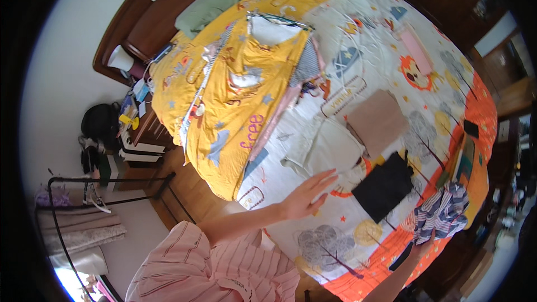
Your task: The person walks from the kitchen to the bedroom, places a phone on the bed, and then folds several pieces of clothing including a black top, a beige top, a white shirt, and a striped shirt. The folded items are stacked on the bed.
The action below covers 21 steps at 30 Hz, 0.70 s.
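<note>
My left hand (308, 195) is spread over the patterned bedspread (327, 235), empty, just below a folded white garment (329, 147). At the lower right my right hand (421, 247) grips a bunched striped cloth (442, 212) near the bed's edge. Between my hands lies a folded black garment (386, 186), and above it a folded brown garment (377, 121). Several garments on hangers lie stacked to the left, a yellow printed dress (251, 92) on top.
A black metal rack (109, 179) stands at the lower left, beside a cluttered nightstand (151, 128). On the bed are a green pillow (214, 6), a pink box (415, 50), a small black item (470, 128) and a dark flat object (401, 256) beside my right wrist.
</note>
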Tool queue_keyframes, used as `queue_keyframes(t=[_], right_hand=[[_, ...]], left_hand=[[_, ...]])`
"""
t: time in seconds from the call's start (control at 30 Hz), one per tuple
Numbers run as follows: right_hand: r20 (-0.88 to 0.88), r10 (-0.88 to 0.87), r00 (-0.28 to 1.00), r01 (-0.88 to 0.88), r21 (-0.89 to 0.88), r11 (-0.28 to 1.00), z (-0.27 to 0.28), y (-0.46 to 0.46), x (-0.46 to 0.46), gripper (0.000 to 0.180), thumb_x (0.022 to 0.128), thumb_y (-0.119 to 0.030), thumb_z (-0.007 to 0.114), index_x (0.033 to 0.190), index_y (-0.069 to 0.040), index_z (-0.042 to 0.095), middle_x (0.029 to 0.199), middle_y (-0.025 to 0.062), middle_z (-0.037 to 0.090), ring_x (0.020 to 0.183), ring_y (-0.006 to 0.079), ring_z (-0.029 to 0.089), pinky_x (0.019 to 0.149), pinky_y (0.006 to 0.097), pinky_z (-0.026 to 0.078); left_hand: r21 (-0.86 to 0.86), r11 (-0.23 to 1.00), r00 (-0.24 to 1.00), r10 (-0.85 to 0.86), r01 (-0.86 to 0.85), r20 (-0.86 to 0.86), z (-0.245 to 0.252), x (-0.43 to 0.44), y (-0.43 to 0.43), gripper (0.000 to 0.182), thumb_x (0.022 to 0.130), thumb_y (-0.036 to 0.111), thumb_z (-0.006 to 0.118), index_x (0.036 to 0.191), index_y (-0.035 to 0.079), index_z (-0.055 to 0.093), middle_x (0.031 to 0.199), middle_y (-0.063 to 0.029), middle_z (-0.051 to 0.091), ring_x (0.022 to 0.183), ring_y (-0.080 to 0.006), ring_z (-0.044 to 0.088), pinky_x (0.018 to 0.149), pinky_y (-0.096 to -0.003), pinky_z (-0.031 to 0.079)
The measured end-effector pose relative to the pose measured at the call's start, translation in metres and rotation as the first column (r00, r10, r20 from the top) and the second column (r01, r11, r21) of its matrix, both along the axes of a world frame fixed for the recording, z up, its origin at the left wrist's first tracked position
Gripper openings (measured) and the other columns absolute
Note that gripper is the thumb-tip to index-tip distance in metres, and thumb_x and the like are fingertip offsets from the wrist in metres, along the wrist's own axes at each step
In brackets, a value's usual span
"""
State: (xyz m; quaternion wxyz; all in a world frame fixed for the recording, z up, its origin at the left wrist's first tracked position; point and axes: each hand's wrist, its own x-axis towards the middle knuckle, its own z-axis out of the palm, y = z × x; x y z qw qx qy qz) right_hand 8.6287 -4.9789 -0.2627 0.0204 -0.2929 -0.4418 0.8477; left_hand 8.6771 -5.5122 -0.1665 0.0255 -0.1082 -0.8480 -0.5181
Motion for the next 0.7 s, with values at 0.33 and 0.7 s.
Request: queue_keyframes(t=[0.33,0.7], right_hand=[[0.191,-0.514,0.836,0.153,0.819,0.553,-0.055,-0.052,0.016,0.038,0.090,-0.021,0.056,0.119,0.002,0.047,0.108,0.0130,0.057,0.089,0.0297,0.058,0.077,0.0401,0.052],[0.001,-0.333,0.943,0.049,0.989,0.140,0.013,-0.328,0.046,0.026,0.087,-0.014,0.055,0.107,0.002,0.052,0.099,0.0117,0.057,0.085,0.0247,0.056,0.073,0.0392,0.051]], left_hand=[[-0.194,0.773,0.793,0.557,-0.604,-0.248,-0.028,-0.141,-0.296,0.040,0.085,0.001,0.052,0.124,0.004,0.049,0.126,-0.0186,0.051,0.120,-0.0364,0.047,0.103,-0.0385,0.035],[-0.590,0.531,0.744,0.641,-0.608,-0.188,-0.102,-0.395,-0.527,0.036,0.081,0.027,0.066,0.108,0.004,0.061,0.103,-0.0150,0.060,0.102,-0.0313,0.053,0.094,-0.0413,0.039]])
